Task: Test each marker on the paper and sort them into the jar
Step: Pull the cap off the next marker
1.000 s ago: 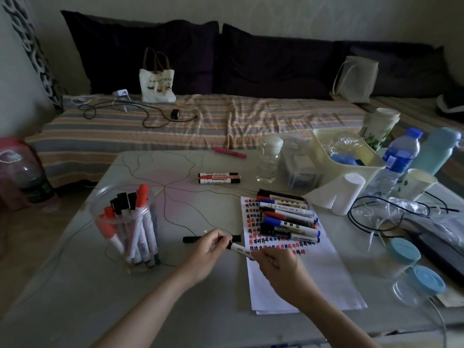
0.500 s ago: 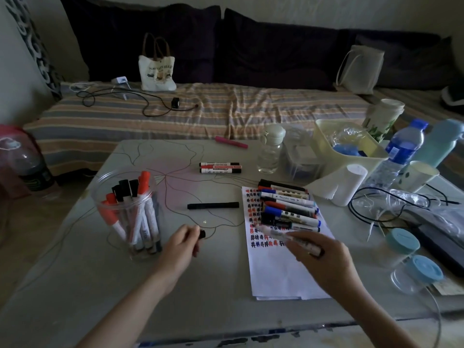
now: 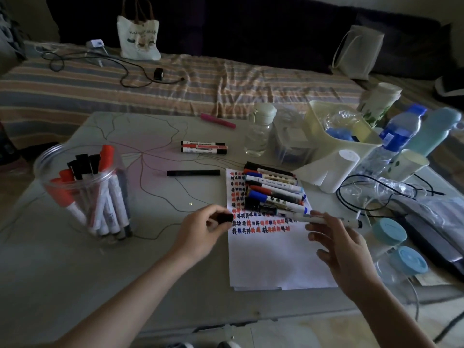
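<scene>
My left hand (image 3: 200, 232) pinches a black marker cap (image 3: 224, 217) at the left edge of the white paper (image 3: 271, 259). My right hand (image 3: 339, 244) holds an uncapped white marker (image 3: 324, 219) level above the paper's rows of red, black and blue test marks. A pile of several capped markers (image 3: 273, 194) lies on the paper's far end. The clear plastic jar (image 3: 82, 187) stands at the left with several red- and black-capped markers upright in it.
A black pen (image 3: 193, 173), two boxed markers (image 3: 204, 147) and a pink marker (image 3: 218, 120) lie on the table (image 3: 75, 272) beyond the paper. To the right are a paper roll (image 3: 334, 169), a cream bin (image 3: 344, 126), bottles, cables and blue-lidded jars (image 3: 389, 232).
My hands pulled the cap off the marker and separated. The right hand carried the marker over the paper, turning it level; the left hand, with the cap, came back to the paper's left edge.
</scene>
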A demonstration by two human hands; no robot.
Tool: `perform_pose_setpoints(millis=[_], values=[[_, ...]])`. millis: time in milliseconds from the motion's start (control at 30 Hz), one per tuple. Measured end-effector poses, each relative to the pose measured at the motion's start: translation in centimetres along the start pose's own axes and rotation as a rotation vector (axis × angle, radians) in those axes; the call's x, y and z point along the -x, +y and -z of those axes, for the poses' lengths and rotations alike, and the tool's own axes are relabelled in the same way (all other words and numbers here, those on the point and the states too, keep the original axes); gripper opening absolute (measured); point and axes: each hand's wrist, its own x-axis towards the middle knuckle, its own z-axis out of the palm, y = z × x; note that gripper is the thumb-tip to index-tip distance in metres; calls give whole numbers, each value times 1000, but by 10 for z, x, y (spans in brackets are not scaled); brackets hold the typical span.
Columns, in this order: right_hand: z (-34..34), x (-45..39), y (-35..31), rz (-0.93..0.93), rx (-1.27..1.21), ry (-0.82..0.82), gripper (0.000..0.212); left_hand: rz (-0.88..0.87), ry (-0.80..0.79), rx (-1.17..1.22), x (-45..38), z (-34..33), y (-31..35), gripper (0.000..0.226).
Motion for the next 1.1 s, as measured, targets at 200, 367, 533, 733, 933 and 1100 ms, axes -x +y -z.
perform_pose_setpoints(millis=[200,367,533,733,933,1100], values=[[7,-22,10,174,276,-13,22,-122,-10,-103,-20,-20,-11,24],[8,-38,12,262,469,-10,8,-159,-19,-122,-20,-22,-21,28],[9,-54,22,277,598,33,22,-157,0,-96,-23,-25,-24,28],[8,-52,42,372,660,133,44,-156,20,-106,-23,-27,-23,28],[15,-59,48,368,637,172,36,-148,6,-119,-22,-26,-24,29],[15,-62,50,363,676,180,39,-135,9,-116,-23,-26,-24,29]])
